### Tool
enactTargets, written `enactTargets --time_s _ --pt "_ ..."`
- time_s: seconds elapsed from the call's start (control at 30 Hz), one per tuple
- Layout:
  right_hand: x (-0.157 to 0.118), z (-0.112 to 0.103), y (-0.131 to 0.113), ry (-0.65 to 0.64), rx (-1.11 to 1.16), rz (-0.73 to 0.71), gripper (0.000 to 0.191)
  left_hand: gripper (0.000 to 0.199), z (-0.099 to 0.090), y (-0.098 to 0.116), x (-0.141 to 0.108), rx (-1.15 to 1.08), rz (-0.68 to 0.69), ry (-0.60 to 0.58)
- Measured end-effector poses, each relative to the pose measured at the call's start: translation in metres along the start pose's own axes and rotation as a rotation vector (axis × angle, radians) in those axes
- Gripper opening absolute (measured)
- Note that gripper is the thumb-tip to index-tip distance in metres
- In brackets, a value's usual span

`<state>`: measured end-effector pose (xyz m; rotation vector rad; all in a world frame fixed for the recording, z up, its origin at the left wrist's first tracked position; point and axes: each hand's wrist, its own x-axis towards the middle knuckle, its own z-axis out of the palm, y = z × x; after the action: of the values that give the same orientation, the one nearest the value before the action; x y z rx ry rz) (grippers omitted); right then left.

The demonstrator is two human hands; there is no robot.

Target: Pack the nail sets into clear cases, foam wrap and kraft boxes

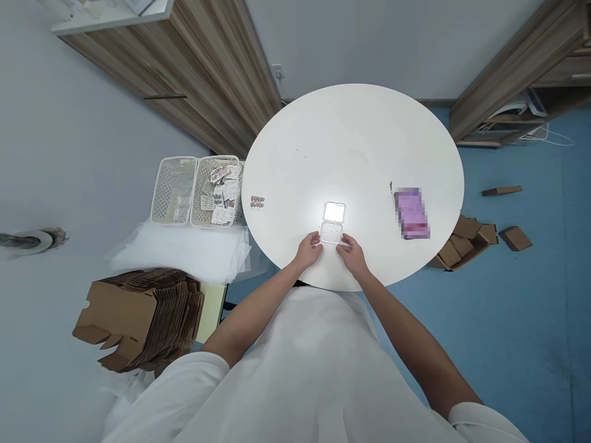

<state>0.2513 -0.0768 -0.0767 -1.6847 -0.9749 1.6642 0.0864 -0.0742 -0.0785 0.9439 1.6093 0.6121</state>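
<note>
A small clear plastic case (331, 232) lies with its lid raised at the near edge of the white round table (351, 141). My left hand (308, 251) has its fingers on the case's lower left corner. At the lower right corner, my right hand (353, 255) grips the case between thumb and fingers. Light reflects off the lid, and no contents can be made out. A small card with red and green oval pieces (257, 202) rests near the table's left edge.
A blurred purple item (412, 213) is on the table's right. Left of the table are a basket of cards (217, 161), another basket (159, 191), white sheets (180, 249) and stacked flat cardboard (133, 314). Cardboard boxes (466, 243) sit at right.
</note>
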Motion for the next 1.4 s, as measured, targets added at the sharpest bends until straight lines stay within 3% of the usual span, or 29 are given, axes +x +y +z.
enactTargets --time_s 0.23,0.37,0.47,0.7,0.8,0.9,1.1,1.27,1.4 --pt "-0.005 0.006 -0.004 0.142 -0.067 -0.011 0.053 0.048 -0.011 -0.001 0.002 -0.015 0.015 -0.042" --pt "-0.009 0.024 -0.012 0.282 -0.161 -0.125 0.046 0.042 -0.038 -0.004 0.004 0.014 0.059 -0.05" --pt "-0.007 0.051 -0.023 0.265 -0.238 -0.215 0.043 0.038 -0.078 -0.005 0.01 0.124 0.136 -0.021" --pt "0.029 0.134 -0.056 -0.002 -0.453 -0.24 0.041 0.041 -0.204 -0.001 0.049 0.566 0.323 0.107" --pt "0.052 0.166 -0.066 -0.073 -0.568 -0.26 0.044 0.05 -0.236 0.01 0.073 0.727 0.279 0.087" --pt "0.075 0.193 -0.075 -0.1 -0.671 -0.304 0.047 0.056 -0.245 0.021 0.094 0.85 0.198 0.03" --pt "0.11 0.234 -0.086 -0.055 -0.791 -0.34 0.058 0.064 -0.238 0.027 0.113 0.901 0.086 -0.035" --pt "0.122 0.247 -0.087 0.013 -0.947 -0.285 0.06 0.054 -0.238 0.019 0.113 0.906 0.114 -0.041" --pt "0.119 0.246 -0.082 0.035 -0.926 -0.317 0.056 0.058 -0.237 0.012 0.11 0.879 0.185 -0.033"
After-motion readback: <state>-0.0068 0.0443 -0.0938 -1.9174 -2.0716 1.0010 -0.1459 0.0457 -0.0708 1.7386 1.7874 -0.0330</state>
